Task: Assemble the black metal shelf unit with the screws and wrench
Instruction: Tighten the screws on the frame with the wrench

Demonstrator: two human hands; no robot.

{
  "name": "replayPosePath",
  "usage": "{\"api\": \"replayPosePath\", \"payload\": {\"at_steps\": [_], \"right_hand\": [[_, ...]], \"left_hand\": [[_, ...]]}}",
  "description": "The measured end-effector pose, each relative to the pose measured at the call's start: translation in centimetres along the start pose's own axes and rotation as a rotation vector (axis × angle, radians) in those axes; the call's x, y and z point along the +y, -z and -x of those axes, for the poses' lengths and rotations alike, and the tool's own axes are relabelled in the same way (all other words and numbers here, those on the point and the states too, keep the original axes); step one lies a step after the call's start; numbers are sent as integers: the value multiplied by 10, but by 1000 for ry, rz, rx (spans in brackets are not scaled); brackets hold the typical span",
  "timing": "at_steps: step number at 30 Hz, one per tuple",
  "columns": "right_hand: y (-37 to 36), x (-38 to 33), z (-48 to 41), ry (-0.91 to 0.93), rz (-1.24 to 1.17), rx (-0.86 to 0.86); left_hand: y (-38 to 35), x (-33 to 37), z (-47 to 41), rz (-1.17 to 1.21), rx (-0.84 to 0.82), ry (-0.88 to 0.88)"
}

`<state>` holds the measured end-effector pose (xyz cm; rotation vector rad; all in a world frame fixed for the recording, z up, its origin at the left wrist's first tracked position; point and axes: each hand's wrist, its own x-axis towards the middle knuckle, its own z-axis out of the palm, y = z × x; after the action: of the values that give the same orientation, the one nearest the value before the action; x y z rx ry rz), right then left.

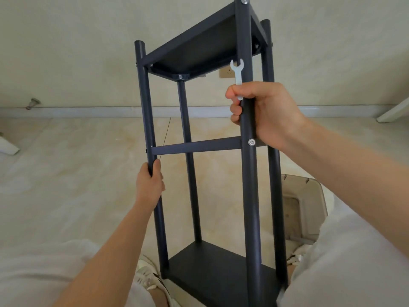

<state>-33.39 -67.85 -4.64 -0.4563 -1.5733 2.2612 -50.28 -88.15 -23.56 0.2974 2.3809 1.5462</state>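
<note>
The black shelf unit [194, 146] stands on the floor [66, 173] between my knees. My left hand [150, 182] grips its left post [145, 103], and my right hand [263, 111] wraps the near post [244, 41], pinching the wrench [237, 74] against it. Next, I judge, the wrench goes to the crossbar screw [251, 142].

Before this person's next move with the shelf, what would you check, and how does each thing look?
1. Left hand grips the left post: ok.
2. Right hand holds near post and wrench together: ok.
3. Screw present at crossbar joint: ok.
4. That screw fully tight: cannot tell.
5. Plastic bin clear of the shelf unit: cannot tell.
</note>
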Motion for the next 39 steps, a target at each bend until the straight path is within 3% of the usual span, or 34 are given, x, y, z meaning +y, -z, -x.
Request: {"api": "replayPosePath", "payload": {"at_steps": [9,13,17,20,25,30,39], "right_hand": [[-14,-1,3,10,-55,44],[-21,-1,2,37,7,47],[-25,0,2,30,91,94],[-30,0,1,41,143,148],[-31,0,-4,42,209,226],[-31,3,-6,89,242,228],[-36,8,-13,75,400,112]], "left_hand": [[-15,10,22,1,-3,-22],[-24,35,52,-122,13,-149],[-34,75,92,50,-118,-281],[-34,105,113,194,-304,-254],[-41,117,127,68,-369,-266],[-51,117,123,91,-508,-126],[-51,106,107,124,-335,-38]]}}
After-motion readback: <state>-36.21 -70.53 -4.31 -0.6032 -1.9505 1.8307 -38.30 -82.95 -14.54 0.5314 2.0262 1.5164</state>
